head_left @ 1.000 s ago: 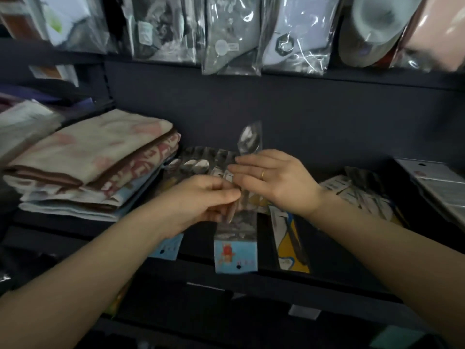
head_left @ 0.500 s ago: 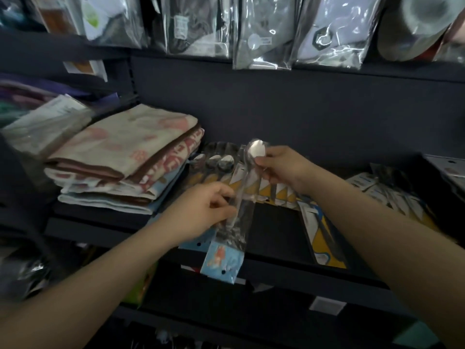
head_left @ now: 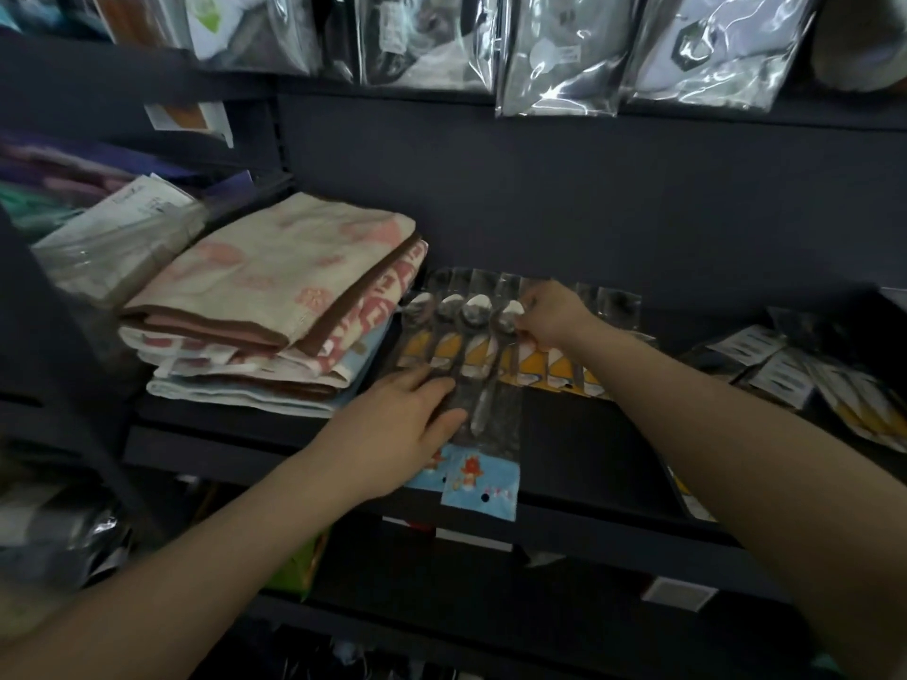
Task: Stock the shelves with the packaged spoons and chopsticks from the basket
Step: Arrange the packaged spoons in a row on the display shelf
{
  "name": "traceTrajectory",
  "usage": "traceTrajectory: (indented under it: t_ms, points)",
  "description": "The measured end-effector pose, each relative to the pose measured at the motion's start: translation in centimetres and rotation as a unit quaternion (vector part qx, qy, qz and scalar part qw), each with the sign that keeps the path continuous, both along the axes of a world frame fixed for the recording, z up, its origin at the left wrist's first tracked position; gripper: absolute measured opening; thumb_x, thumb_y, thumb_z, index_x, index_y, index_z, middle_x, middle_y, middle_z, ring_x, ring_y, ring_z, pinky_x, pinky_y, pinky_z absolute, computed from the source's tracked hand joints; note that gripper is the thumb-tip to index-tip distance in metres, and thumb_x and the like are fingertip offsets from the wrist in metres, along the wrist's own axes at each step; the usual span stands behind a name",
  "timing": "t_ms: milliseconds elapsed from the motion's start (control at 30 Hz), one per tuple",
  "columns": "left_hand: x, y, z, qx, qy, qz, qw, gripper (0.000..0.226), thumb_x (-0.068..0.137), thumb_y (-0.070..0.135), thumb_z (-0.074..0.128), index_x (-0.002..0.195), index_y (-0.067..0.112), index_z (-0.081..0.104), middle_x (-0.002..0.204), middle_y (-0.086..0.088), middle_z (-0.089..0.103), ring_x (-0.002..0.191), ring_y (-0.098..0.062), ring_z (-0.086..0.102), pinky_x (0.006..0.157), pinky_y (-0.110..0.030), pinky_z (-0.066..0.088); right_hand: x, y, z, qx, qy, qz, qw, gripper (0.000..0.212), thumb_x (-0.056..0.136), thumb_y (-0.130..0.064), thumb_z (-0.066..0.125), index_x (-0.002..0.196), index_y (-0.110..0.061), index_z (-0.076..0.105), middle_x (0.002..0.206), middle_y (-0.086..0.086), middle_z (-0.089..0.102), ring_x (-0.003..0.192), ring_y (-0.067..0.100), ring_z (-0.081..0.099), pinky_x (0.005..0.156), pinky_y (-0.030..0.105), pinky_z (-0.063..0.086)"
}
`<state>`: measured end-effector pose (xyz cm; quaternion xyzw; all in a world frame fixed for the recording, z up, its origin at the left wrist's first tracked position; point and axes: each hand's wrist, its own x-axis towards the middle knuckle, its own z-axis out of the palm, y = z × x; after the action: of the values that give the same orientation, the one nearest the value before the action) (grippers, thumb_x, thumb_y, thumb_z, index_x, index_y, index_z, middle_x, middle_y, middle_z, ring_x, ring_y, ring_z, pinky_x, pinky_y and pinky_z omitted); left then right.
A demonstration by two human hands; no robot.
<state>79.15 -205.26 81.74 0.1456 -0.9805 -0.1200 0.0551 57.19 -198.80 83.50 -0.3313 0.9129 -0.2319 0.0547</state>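
Right hand [head_left: 549,314] pinches the top of a crinkly clear-plastic spoon packet with a blue card end [head_left: 483,409], lying on the dark shelf [head_left: 589,434]. Left hand [head_left: 402,424] lies flat on its lower part, fingers straight. Folded soft towels [head_left: 275,306] sit left of both hands.

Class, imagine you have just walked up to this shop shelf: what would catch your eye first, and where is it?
First, the two hands at the centre: the left hand lies on the packaged spoons near their blue card ends, while the right hand pinches a pack by its bowl end. Beside them, on the left of the same shelf, sits a stack of folded towels. Shiny plastic bags hang along the top.
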Motion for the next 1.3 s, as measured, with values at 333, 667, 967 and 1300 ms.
traceTrajectory:
  t_ms: [333, 667, 967, 1300]
  points:
    - [-0.6, -0.5, -0.4, -0.039, -0.039, -0.066, 0.996, 0.062, 0.088, 0.061, 0.029, 0.144, 0.043, 0.012, 0.142, -0.002, 0.026, 0.136, -0.020, 0.016, 0.108, -0.032, 0.027, -0.2, -0.8, -0.9, 0.033, 0.111, -0.031, 0.993, 0.011, 0.092, -0.011, 0.049, 0.094, -0.002, 0.055, 0.103, 0.020, 0.062, 0.096, 0.036, 0.061, 0.067, 0.032, 0.042]
    - [-2.2, 1.6, 1.2, -0.080, -0.010, -0.144, 0.986, 0.057, 0.088, 0.060, 0.027, 0.142, 0.040, 0.024, 0.156, 0.007, 0.004, 0.142, -0.017, 0.006, 0.113, -0.039, 0.020, 2.7, 8.9, 2.2, 0.032, 0.247, 0.074, 0.966, 0.027, 0.093, -0.027, 0.051, 0.113, -0.009, 0.056, 0.115, 0.014, 0.055, 0.102, 0.034, 0.057, 0.082, 0.041, 0.049]
    - [-4.3, 4.8, 2.3, -0.134, 0.015, -0.104, 0.985, 0.044, 0.093, 0.048, 0.031, 0.125, 0.023, 0.048, 0.140, 0.005, 0.036, 0.130, -0.018, 0.032, 0.103, -0.034, 0.037, -3.0, 21.5, 1.2, 0.100, 0.177, 0.103, 0.974, 0.035, 0.086, 0.003, 0.053, 0.119, -0.004, 0.061, 0.122, 0.015, 0.062, 0.116, 0.030, 0.056, 0.099, 0.027, 0.036]
    - [-8.4, 12.9, 3.8, -0.018, 0.155, -0.147, 0.977, 0.026, 0.091, 0.037, 0.046, 0.104, 0.022, 0.062, 0.103, 0.009, 0.060, 0.098, -0.011, 0.056, 0.077, -0.030, 0.046, -3.4, 26.2, 1.0, 0.295, 0.239, 0.211, 0.901, 0.064, 0.087, -0.012, 0.047, 0.145, -0.029, 0.028, 0.157, -0.003, 0.021, 0.141, 0.020, 0.029, 0.113, 0.029, 0.029]
